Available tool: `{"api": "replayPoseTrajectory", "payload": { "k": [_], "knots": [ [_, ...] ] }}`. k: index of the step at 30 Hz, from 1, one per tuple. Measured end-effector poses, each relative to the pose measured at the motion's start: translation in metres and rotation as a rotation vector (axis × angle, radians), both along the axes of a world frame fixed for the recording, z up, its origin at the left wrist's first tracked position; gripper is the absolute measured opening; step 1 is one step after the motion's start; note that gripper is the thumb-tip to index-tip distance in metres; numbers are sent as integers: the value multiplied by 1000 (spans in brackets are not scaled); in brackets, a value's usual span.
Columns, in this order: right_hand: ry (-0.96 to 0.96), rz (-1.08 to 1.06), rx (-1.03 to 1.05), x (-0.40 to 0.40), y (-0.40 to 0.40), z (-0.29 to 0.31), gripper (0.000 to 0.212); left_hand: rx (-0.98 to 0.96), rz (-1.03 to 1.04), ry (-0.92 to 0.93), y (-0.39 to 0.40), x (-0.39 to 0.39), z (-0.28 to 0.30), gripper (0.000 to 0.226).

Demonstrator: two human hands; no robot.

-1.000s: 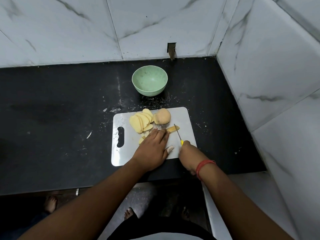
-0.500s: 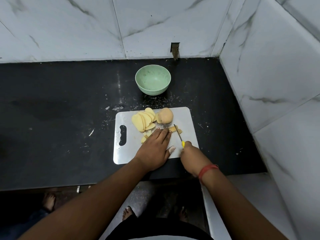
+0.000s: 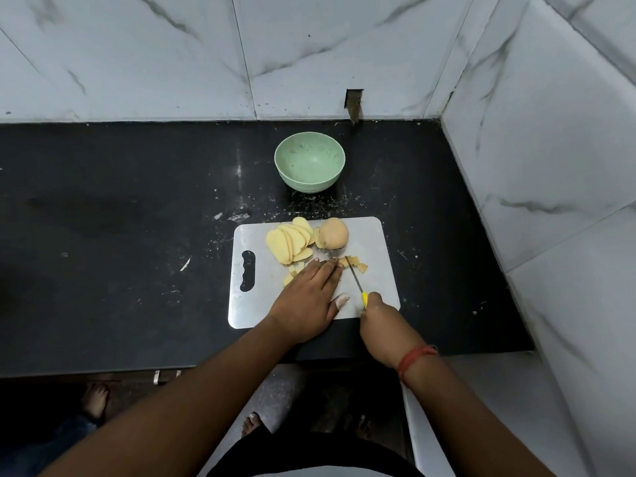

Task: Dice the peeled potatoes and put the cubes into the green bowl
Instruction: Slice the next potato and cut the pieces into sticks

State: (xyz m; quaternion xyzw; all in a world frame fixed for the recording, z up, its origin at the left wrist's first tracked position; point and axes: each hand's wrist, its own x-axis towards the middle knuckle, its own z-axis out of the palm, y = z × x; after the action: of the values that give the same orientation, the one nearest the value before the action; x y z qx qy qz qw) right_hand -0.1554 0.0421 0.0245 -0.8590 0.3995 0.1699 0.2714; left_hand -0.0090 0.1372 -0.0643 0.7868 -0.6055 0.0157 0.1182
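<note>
A fan of pale yellow potato slices lies on the far left part of the white cutting board, leaning against one another, and just to their right sits the uncut potato piece, rounded and tan, touching the slices at its left side. Nearer the person, a few small cut pieces lie by the knife's tip, and a couple more bits show at the left of the left hand. The left hand lies flat on the board with its fingers straight and together, pressing down on potato that is mostly hidden beneath them; its thumb rests out to the right on the bare board. The knife has a thin blade that runs from the cut pieces back toward the person, just beside the left fingertips, and a yellow handle. The right hand is curled around that handle at the board's near right corner, and a red thread band circles its wrist. The board has a handle slot at its left end and rests on a black countertop marked with white specks and smears. Beyond the board, well apart from it, stands the green bowl, upright, with no cubes inside. White marble-patterned wall tiles rise behind and to the right.
</note>
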Motion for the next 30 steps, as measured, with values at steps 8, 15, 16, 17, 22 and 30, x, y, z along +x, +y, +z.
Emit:
{"api": "replayPoseTrajectory", "payload": {
  "k": [8,15,16,17,22,30],
  "knots": [
    [77,22,71,8,-3,-8,30,32,-20,6,-1,0,-6,66],
    [-17,12,74,-18,5,1,17,5,-35,1,1,1,-5,67],
    [-30,11,51,-14,4,2,13,-5,-38,-3,1,1,-5,66],
    [-35,10,35,-9,3,3,11,-20,-40,-10,2,1,-4,65],
    [20,4,54,12,-1,-1,22,-75,-49,-29,4,0,-2,61],
    [112,21,107,21,-5,-6,30,-57,-24,-23,2,0,-1,57]
  ]
}}
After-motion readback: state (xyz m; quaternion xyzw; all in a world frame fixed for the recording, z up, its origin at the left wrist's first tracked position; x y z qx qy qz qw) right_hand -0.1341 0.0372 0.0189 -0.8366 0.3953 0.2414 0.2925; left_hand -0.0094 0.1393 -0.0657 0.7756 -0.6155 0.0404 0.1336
